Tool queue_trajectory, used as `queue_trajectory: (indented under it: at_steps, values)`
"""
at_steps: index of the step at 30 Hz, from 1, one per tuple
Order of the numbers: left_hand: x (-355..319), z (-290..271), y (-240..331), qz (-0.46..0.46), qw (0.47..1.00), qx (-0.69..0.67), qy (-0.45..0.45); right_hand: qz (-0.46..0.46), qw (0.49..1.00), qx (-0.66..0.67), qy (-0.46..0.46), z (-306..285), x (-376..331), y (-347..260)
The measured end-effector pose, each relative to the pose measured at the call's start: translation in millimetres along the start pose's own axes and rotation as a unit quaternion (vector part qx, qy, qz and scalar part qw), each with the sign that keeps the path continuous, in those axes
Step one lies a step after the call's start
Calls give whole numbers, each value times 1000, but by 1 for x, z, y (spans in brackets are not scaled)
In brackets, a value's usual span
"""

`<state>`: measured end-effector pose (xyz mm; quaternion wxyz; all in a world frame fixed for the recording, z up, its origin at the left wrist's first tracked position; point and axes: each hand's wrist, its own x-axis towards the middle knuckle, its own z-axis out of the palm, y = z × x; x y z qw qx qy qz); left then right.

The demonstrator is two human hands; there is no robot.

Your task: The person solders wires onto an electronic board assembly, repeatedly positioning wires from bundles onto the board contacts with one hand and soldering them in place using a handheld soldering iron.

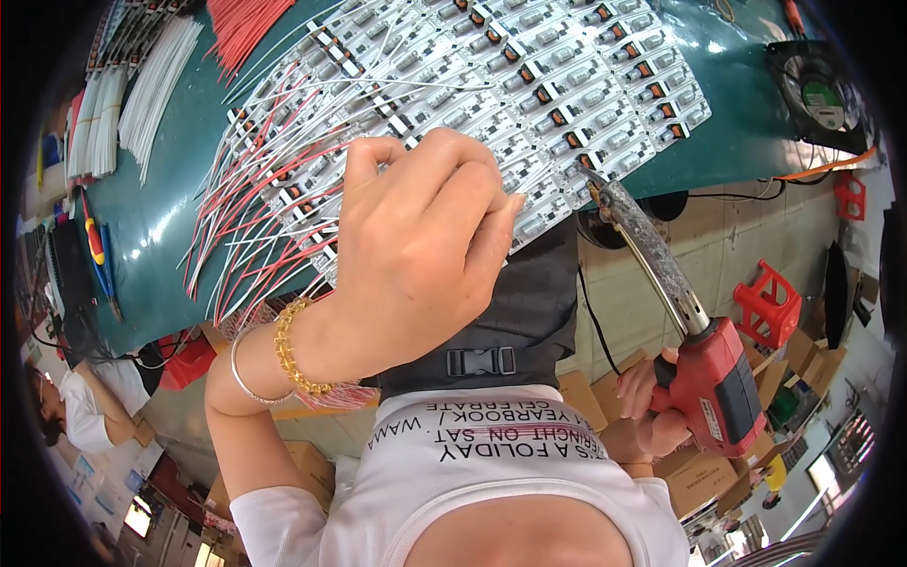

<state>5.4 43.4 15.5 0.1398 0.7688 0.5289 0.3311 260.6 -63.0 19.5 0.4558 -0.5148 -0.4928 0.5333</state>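
The left hand (pixel 416 246) is curled over the near edge of the boards (pixel 529 85), a sheet of small white circuit panels lying on the green bench (pixel 161 217); its fingers (pixel 472 194) are pinched together, apparently on a thin white wire (pixel 416 87), though the back of the hand hides the actual contact. The right hand (pixel 647 406) is clenched round the red grip of a soldering gun (pixel 718 378), whose crusted metal barrel runs up to a tip (pixel 590 180) resting at the board edge just beside the left fingertips. Red and white leads (pixel 255 208) fan out from the boards toward the person's left. The wire looks light, limp and springy, so it likely needs pinching close to its bare end to stay put; held farther back it would probably flex away. The boards look thin and stiff, likely snapping along their scored joints, and are best pressed flat, not lifted by a corner. The gun seems nose-heavy and hot along the barrel; only the red grip is safe to hold.
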Motion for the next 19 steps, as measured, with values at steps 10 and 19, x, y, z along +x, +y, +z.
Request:
queue_trajectory:
  at_steps: [10, 19]
  values:
    - [0, -6, 5, -20, 999, -30, 1, -34, 999, 34, -1, -3, -4, 7]
    - [-2, -9, 7, -16, 1000, -2, -27, 22, 1000, -9, -13, -49, -46, 39]
